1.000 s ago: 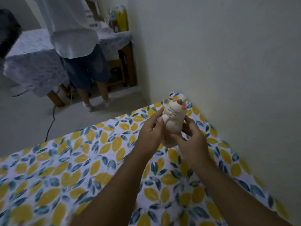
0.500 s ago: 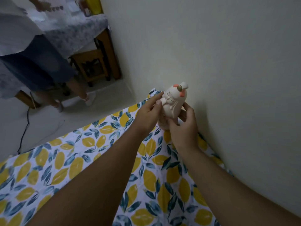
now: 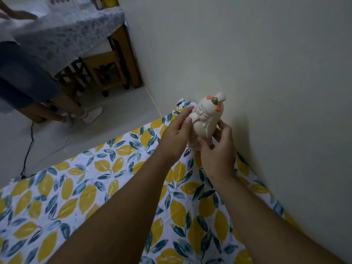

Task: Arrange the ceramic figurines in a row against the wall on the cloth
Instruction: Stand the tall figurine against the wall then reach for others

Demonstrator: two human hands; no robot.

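Observation:
A cream ceramic figurine [image 3: 206, 119] with closed eyes, orange hair bows and a gold ornament stands upright near the far corner of the lemon-print cloth [image 3: 99, 189], close to the pale wall [image 3: 266, 73]. My left hand [image 3: 176, 134] grips its left side with thumb and fingers. My right hand [image 3: 219, 151] wraps around its lower right side and base. The base is hidden by my fingers, so I cannot tell whether it rests on the cloth.
Another person's legs in dark shorts and white socks [image 3: 91, 115] stand on the floor at the left. Behind them is a table with a grey patterned cover [image 3: 66, 33] and a wooden stool [image 3: 106, 71]. A black cable [image 3: 28, 147] runs across the floor.
Both hands have carried the figurine toward the wall and the cloth's far corner. The view has swung left and down, so the other person sits further left.

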